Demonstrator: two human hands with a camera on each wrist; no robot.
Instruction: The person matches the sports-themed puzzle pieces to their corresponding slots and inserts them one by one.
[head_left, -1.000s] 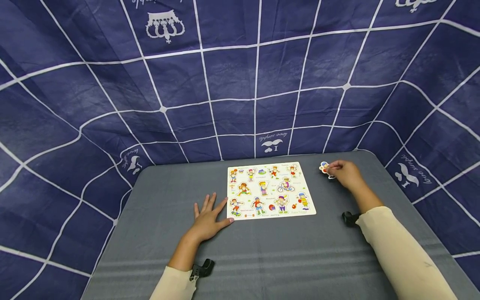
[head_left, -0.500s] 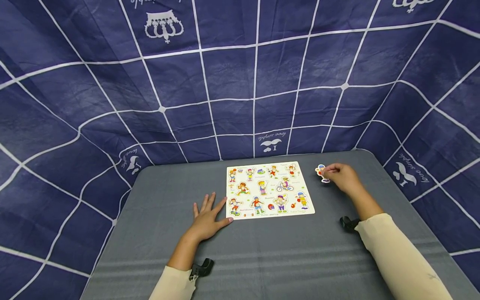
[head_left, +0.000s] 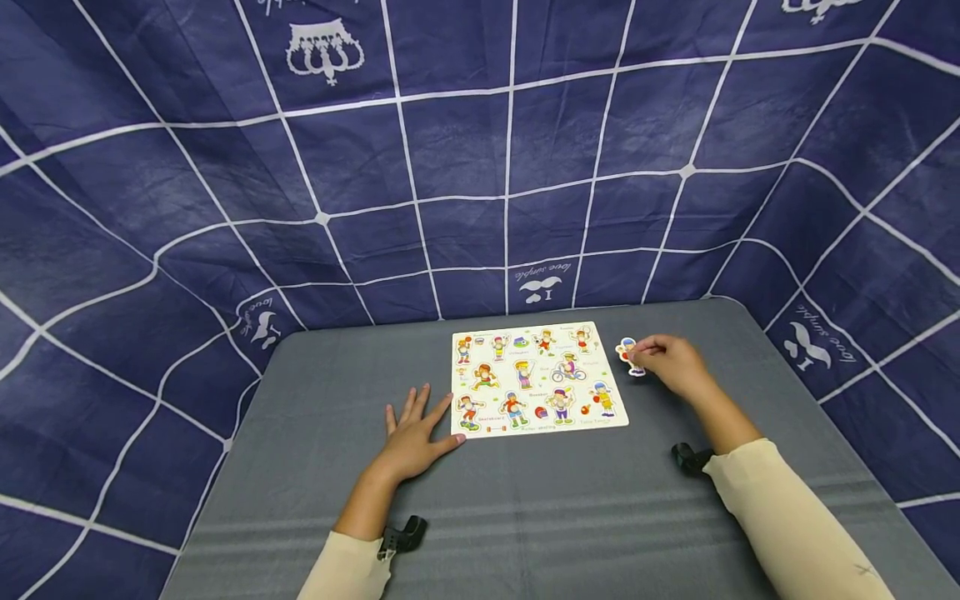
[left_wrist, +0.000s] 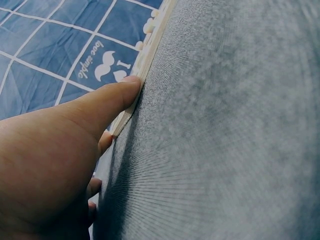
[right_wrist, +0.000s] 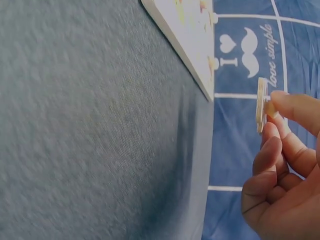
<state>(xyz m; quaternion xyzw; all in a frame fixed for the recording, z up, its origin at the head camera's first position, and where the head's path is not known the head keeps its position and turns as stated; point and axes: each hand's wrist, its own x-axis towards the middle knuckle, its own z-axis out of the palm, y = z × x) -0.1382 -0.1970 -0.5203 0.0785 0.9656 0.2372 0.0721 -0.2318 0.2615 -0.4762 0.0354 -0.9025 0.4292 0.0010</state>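
Note:
A pale wooden puzzle board (head_left: 504, 358) printed with sporty cartoon children lies flat on the grey cloth. My left hand (head_left: 408, 446) rests at its left side with fingers spread, and in the left wrist view the thumb (left_wrist: 112, 97) touches the board's edge. To the right of the board, my right hand (head_left: 675, 364) pinches a small figure-shaped puzzle piece (head_left: 628, 357) by its knob, between thumb and fingertips. In the right wrist view the piece (right_wrist: 261, 105) appears edge-on, a thin slab held above the cloth.
The grey cloth-covered table (head_left: 525, 517) extends around the board. A blue curtain (head_left: 465, 167) with white grid lines stands behind it and along both sides. Several knobbed pieces sit in the board. Black wrist straps (head_left: 405, 535) are on both wrists.
My right hand has carried the puzzle piece leftward and slightly nearer to me, closer to the board's right edge. The left hand stays at the board's left side.

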